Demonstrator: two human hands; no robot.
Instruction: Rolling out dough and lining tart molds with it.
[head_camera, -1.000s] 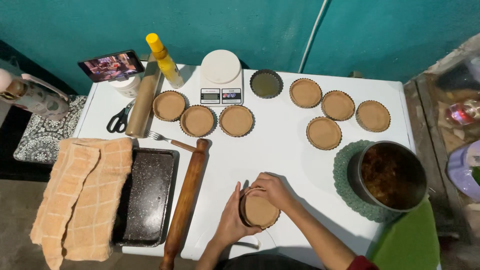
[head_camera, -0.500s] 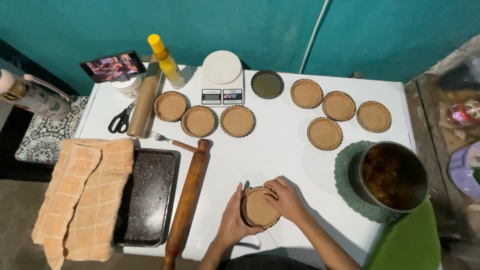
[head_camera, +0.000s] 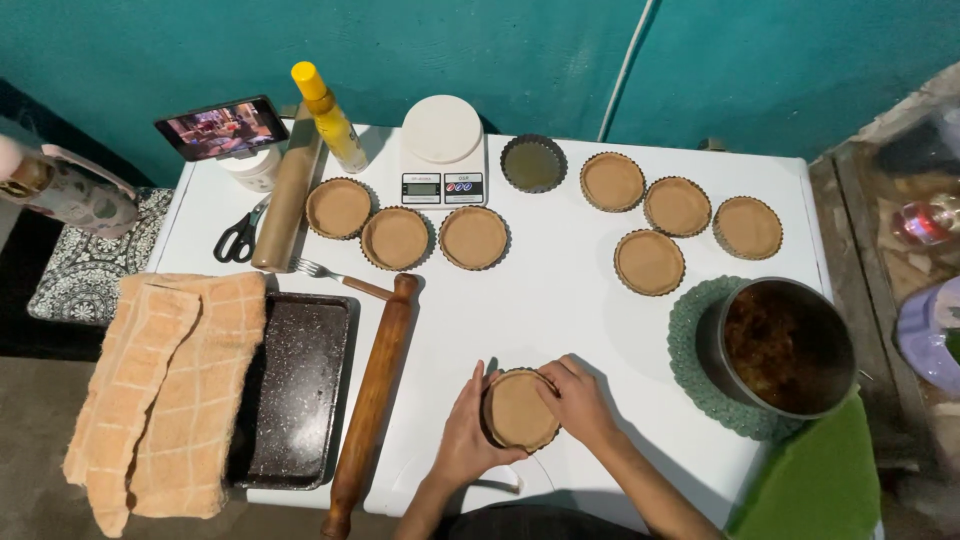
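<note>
Down at the lower middle of the frame, both hands close around a small fluted tart tin (head_camera: 519, 410) lined with tan dough, which sits on the white table (head_camera: 560, 290). The left hand (head_camera: 468, 432) cups the tin's left rim with curved fingers and the thumb up along the edge; the right hand (head_camera: 580, 402) wraps the right rim, its fingertips resting on the dough inside. Neither hand is flat or spread wide; both are half-curled and clamped on the tin.

At the upper middle, three dough-lined tins (head_camera: 397, 238) stand in a loose row, and four more (head_camera: 678, 206) cluster at the upper right. One dark tin (head_camera: 533, 163) beside the kitchen scale (head_camera: 442, 148) holds no dough. At the right, a metal pot (head_camera: 782, 346) on a green mat (head_camera: 700, 370) contains a dark brown filling. A dark baking tray (head_camera: 300, 385) lies at the lower left, partly under an orange towel (head_camera: 160, 380), with a wooden rolling pin (head_camera: 372, 400) just beside it.
</note>
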